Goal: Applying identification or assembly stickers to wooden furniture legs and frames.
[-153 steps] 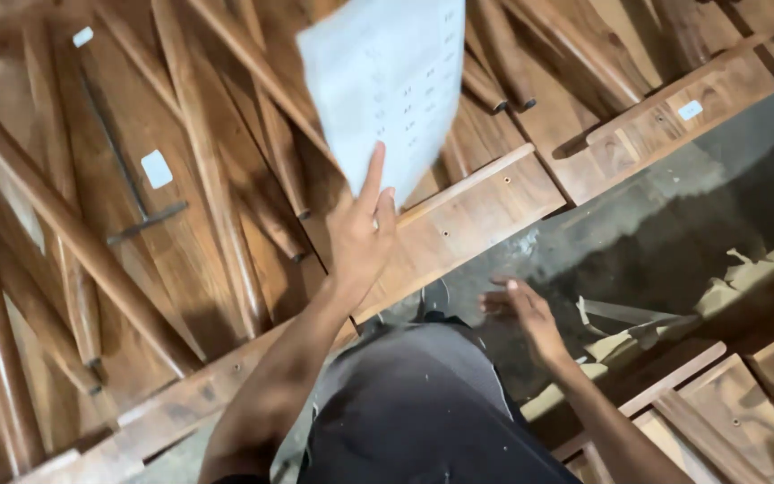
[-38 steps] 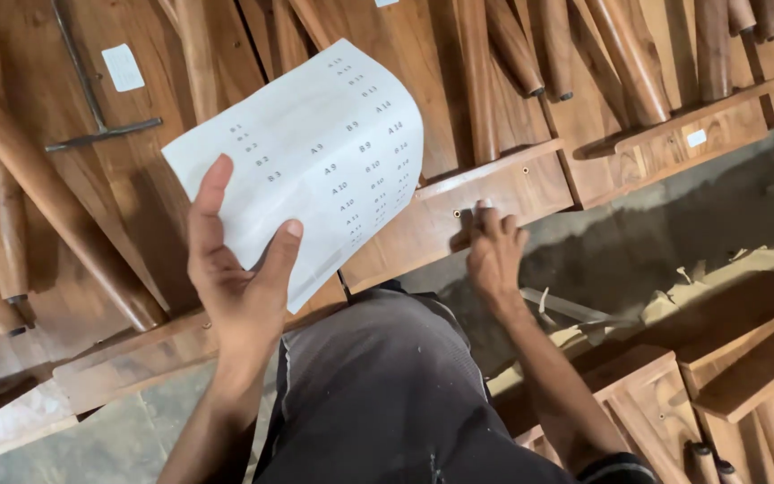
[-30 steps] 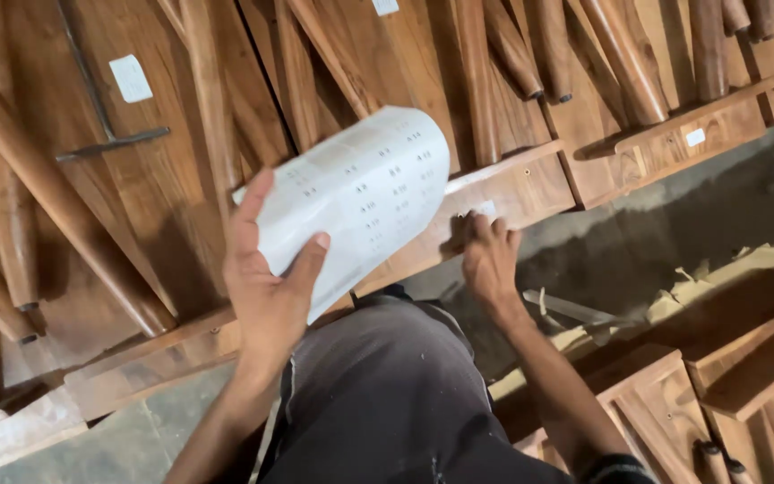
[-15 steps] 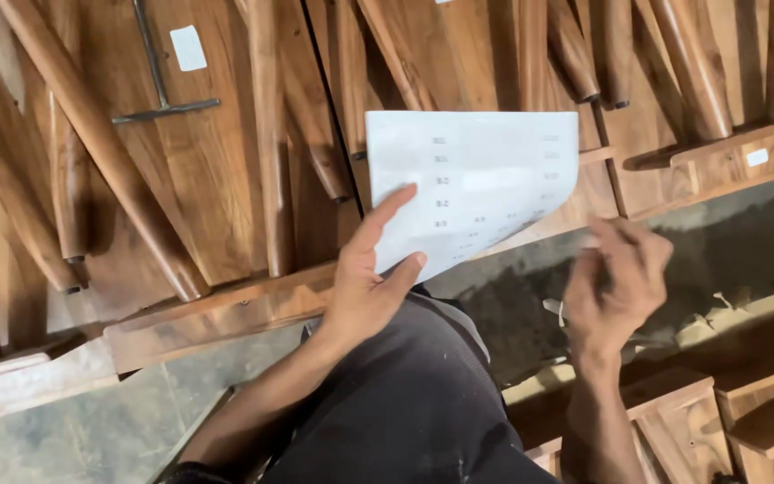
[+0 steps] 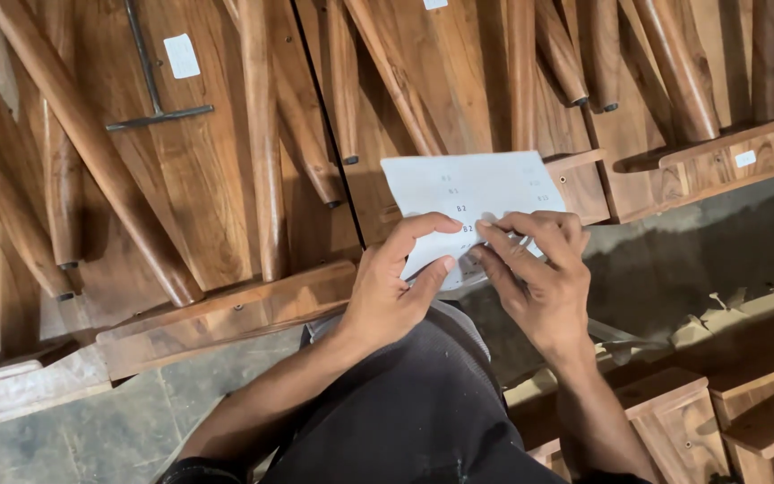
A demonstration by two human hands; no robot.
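1. While both hands meet over the person's lap, the left hand (image 5: 396,296) pinches the lower left edge of a white label sheet (image 5: 468,193), thumb on top and fingers curled beneath.
2. The right hand (image 5: 539,278) presses its fingertips (image 5: 485,235) onto the sheet's lower middle, thumb and forefinger nipped together on a small label there.
3. The sheet is held just above the dark trousers (image 5: 405,412), in front of upturned wooden table frames (image 5: 226,305) with tapered legs (image 5: 262,134).
4. A white sticker (image 5: 181,56) sits on one panel beside a metal brace (image 5: 150,85).
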